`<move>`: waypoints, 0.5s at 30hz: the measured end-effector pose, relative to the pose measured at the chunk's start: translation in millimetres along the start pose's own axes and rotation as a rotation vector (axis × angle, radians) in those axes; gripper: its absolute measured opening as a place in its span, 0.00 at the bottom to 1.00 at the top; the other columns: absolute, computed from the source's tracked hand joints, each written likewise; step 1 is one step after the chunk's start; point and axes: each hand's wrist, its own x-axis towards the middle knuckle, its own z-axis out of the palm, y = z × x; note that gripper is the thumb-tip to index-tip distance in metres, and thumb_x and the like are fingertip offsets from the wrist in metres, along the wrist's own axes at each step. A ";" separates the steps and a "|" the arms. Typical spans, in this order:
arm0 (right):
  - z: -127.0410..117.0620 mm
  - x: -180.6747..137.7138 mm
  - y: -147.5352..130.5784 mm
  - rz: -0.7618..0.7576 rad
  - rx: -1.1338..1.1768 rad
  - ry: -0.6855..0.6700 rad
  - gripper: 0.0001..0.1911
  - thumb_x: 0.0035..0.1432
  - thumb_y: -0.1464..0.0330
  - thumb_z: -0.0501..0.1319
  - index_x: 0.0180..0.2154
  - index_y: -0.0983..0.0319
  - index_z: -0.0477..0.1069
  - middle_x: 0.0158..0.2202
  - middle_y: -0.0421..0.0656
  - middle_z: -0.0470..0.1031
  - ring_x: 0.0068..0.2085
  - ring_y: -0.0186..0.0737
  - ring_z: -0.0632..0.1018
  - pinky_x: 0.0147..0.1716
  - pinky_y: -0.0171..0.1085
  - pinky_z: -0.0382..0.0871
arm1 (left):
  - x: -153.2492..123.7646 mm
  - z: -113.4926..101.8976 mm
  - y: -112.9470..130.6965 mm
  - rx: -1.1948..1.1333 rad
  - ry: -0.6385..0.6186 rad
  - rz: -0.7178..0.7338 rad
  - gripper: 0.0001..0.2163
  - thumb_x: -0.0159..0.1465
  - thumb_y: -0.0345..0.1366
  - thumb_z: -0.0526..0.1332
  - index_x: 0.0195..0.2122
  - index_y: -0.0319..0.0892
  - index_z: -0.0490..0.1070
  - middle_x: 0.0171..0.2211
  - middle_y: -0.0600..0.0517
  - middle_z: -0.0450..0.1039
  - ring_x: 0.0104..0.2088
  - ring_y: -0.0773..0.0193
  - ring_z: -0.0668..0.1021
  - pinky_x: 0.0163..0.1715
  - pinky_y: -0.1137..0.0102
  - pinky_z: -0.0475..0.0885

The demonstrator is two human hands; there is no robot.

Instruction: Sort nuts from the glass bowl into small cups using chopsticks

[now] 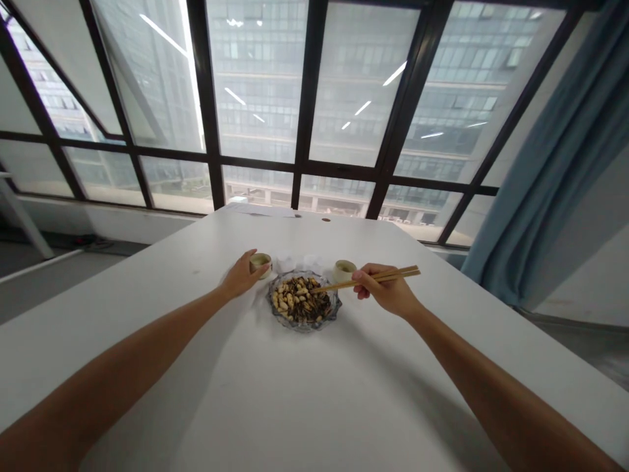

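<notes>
A glass dish (333,311) of peanuts mixed with dark bits stands on the white table (275,393). My right hand (386,290) is closed on a pair of wooden chopsticks (388,277), whose tips reach over the dish's right side. My left hand (239,277) curls round a small pale cup (260,263) just left of the dish, thumb and fingers touching it. A second small cup (343,268) stands behind the dish on the right, close to my right hand.
Something thin and clear, perhaps plastic wrap (301,264), lies behind the dish between the cups. Papers (260,210) lie at the table's far edge. Large dark-framed windows (304,118) fill the background; a blue curtain (555,170) hangs at right.
</notes>
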 end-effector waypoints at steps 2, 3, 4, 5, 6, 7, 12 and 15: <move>-4.3 1.5 -1.0 -0.029 -0.006 0.058 0.28 0.49 0.43 0.67 0.24 0.64 0.75 0.20 0.44 0.76 0.18 0.34 0.75 0.17 0.31 0.71 | -1.2 -1.3 1.5 -0.016 -0.040 -0.047 0.36 0.60 0.58 0.59 0.63 0.37 0.58 0.57 0.39 0.70 0.54 0.50 0.75 0.55 0.57 0.69; -6.9 1.9 -3.0 -0.033 -0.008 0.078 0.30 0.49 0.42 0.66 0.25 0.64 0.75 0.19 0.44 0.75 0.17 0.34 0.74 0.16 0.31 0.70 | -1.6 -2.1 2.5 -0.016 -0.052 -0.059 0.38 0.60 0.59 0.59 0.63 0.37 0.58 0.56 0.38 0.71 0.54 0.50 0.75 0.55 0.57 0.69; -9.4 2.2 -5.7 -0.032 -0.009 0.092 0.31 0.49 0.40 0.64 0.24 0.64 0.75 0.18 0.44 0.75 0.16 0.34 0.74 0.15 0.31 0.69 | -1.9 -2.9 3.5 -0.016 -0.058 -0.065 0.38 0.59 0.59 0.59 0.63 0.37 0.59 0.56 0.39 0.71 0.54 0.50 0.75 0.55 0.58 0.69; -11.7 2.2 -8.8 -0.026 -0.011 0.102 0.33 0.49 0.39 0.63 0.24 0.64 0.75 0.16 0.44 0.74 0.15 0.34 0.73 0.14 0.31 0.68 | -2.2 -3.5 4.4 -0.014 -0.059 -0.066 0.38 0.59 0.60 0.59 0.63 0.37 0.59 0.56 0.39 0.71 0.54 0.50 0.75 0.55 0.58 0.69; -13.6 1.9 -11.8 -0.017 -0.016 0.113 0.35 0.49 0.37 0.61 0.23 0.64 0.74 0.15 0.44 0.72 0.14 0.34 0.71 0.12 0.31 0.67 | -2.4 -3.9 5.2 -0.011 -0.061 -0.062 0.39 0.59 0.60 0.60 0.63 0.37 0.59 0.56 0.39 0.71 0.54 0.50 0.75 0.55 0.59 0.69; -14.9 1.3 -14.5 -0.004 -0.025 0.120 0.36 0.50 0.36 0.60 0.22 0.64 0.74 0.14 0.44 0.71 0.13 0.34 0.70 0.11 0.31 0.65 | -2.8 -4.0 6.0 -0.001 -0.063 -0.053 0.38 0.58 0.59 0.60 0.63 0.38 0.60 0.56 0.40 0.71 0.54 0.50 0.75 0.55 0.59 0.69; -12.1 -3.2 -19.3 0.044 -0.123 0.009 0.34 0.49 0.38 0.62 0.22 0.65 0.75 0.13 0.44 0.71 0.13 0.33 0.70 0.10 0.29 0.62 | -6.0 -3.8 10.0 0.173 -0.033 -0.001 0.35 0.56 0.57 0.64 0.61 0.43 0.63 0.58 0.41 0.67 0.58 0.44 0.68 0.57 0.53 0.63; -5.8 -5.2 -15.6 0.004 -0.157 -0.072 0.32 0.50 0.40 0.64 0.24 0.65 0.76 0.17 0.44 0.74 0.16 0.34 0.73 0.13 0.29 0.66 | -7.7 -5.3 14.4 0.241 -0.036 -0.021 0.35 0.55 0.57 0.65 0.60 0.45 0.64 0.57 0.40 0.64 0.58 0.43 0.66 0.56 0.51 0.62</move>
